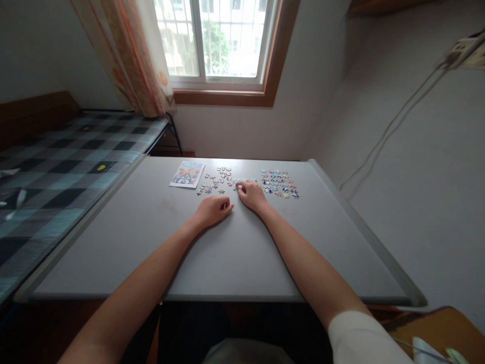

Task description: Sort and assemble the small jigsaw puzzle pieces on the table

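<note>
My right hand [250, 193] rests on the table at the edge of a small joined strip of pale blue jigsaw puzzle [246, 180]. Its thumb and fingertips come together on a puzzle piece [237, 187], mostly covered by the fingers. Just left and nearer to me, my left hand [212, 209] lies on its side, fingers curled in and nothing visible in them. Loose puzzle pieces [224, 173] are scattered beyond it. More pieces [279, 183] lie in rough rows to the right of my right hand. A printed picture card [187, 174] lies flat at the left.
The white table [242, 263] has raised grey edges at its sides. A bed with a checked cover [76, 151] stands along its left. Behind are a window [215, 45] and an orange curtain [132, 55]. A cable [382, 136] hangs on the right wall.
</note>
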